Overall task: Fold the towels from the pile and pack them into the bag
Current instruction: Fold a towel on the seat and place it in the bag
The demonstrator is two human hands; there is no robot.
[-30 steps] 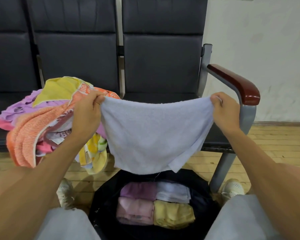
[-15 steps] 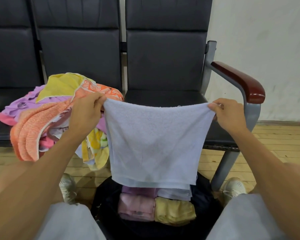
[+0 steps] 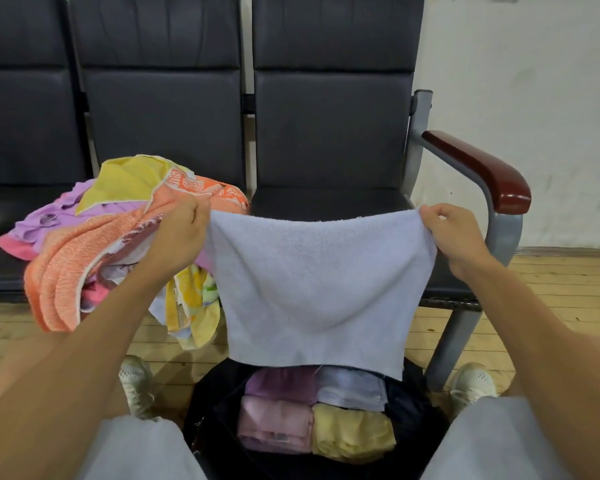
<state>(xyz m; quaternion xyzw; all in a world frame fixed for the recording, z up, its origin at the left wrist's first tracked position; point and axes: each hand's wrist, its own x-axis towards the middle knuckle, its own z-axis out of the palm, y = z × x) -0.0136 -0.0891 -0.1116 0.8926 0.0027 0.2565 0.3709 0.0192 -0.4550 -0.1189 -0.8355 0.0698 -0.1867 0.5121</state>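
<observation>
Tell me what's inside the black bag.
Four folded towels show in the black bag: a purple towel, a pale blue towel, a pink towel, a yellow towel. The held towel hides the bag's far part.

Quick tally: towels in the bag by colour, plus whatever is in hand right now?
Purple towel: 1
Pale blue towel: 1
Pink towel: 1
Yellow towel: 1
Held towel: 1
Total: 5, with 4 in the bag.
</observation>
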